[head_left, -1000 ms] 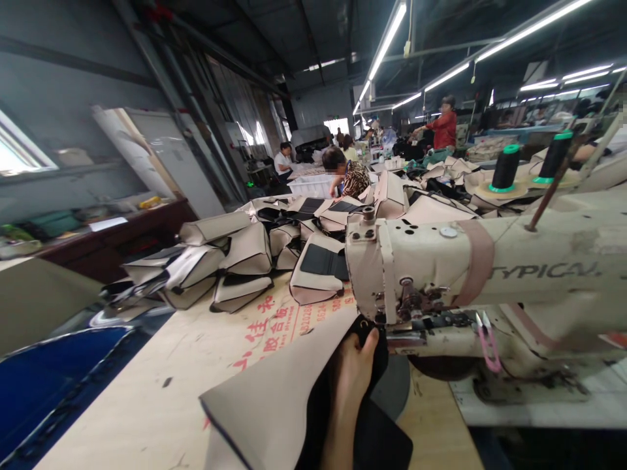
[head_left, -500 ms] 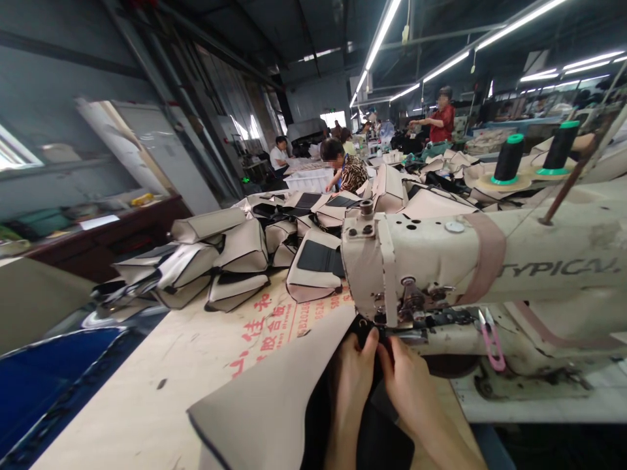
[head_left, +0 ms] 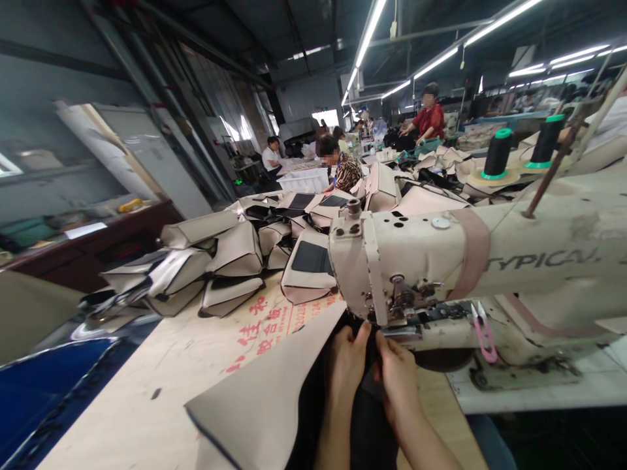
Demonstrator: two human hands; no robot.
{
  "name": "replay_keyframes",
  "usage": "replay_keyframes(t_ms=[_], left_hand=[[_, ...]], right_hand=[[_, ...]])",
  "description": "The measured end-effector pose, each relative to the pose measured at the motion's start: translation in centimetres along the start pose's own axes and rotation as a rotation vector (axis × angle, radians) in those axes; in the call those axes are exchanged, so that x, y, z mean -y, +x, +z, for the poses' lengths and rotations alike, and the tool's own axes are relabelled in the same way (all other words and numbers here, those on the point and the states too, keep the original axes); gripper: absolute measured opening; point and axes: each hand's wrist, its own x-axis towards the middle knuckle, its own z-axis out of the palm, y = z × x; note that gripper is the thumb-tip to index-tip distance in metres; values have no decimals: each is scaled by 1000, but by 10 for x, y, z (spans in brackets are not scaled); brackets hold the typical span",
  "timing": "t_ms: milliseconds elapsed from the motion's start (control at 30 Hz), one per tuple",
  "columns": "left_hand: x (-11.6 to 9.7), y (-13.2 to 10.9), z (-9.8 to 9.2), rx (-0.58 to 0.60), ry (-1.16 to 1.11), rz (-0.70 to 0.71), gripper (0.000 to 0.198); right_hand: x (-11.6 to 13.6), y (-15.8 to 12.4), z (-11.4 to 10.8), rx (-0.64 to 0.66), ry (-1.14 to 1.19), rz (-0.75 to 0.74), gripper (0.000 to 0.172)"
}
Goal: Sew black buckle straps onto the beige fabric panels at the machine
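Observation:
A beige bag piece with dark edging and black lining [head_left: 264,391] lies under the head of the sewing machine [head_left: 406,254]. Close to the needle area, my left hand [head_left: 347,356] pinches the black lining, thumb on top. My right hand [head_left: 396,369] grips the same black material just to the right, its fingers curled in. The thumbs are a short way apart, and the fingertips are partly hidden by the cloth. The needle and presser foot are hard to make out behind the machine head.
Beige bag pieces [head_left: 238,248] are heaped at the wooden table's [head_left: 196,365] back left. Pink thread snips [head_left: 484,333] rest on the machine, with black thread cones [head_left: 497,155] behind. A blue bin [head_left: 44,398] stands at left. Several people work farther back, one in a red top [head_left: 430,121].
The camera view has turned slightly, so the scene sits a little farther left. Both hands keep hold of the bag piece; the right hand has shifted slightly on the black material.

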Motion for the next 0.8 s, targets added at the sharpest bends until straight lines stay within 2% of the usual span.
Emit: replay_keyframes(t_ms=[200,467,600,733,800], left_hand=[[-4,3,-3,-7,28,-2,41],[4,7,1,24,-19,22,40],[1,13,0,20,-17,31,36],[-8,16,-5,21,-8,17,31],[-11,16,-7,17,-3,9,30]], right_hand=[[9,-5,-16,146,-32,-19,41],[2,-2,-10,3,19,-15,40],[5,1,-3,-47,37,-5,42],[8,1,4,-53,12,-21,47],[10,-1,0,-31,-17,-44,49]])
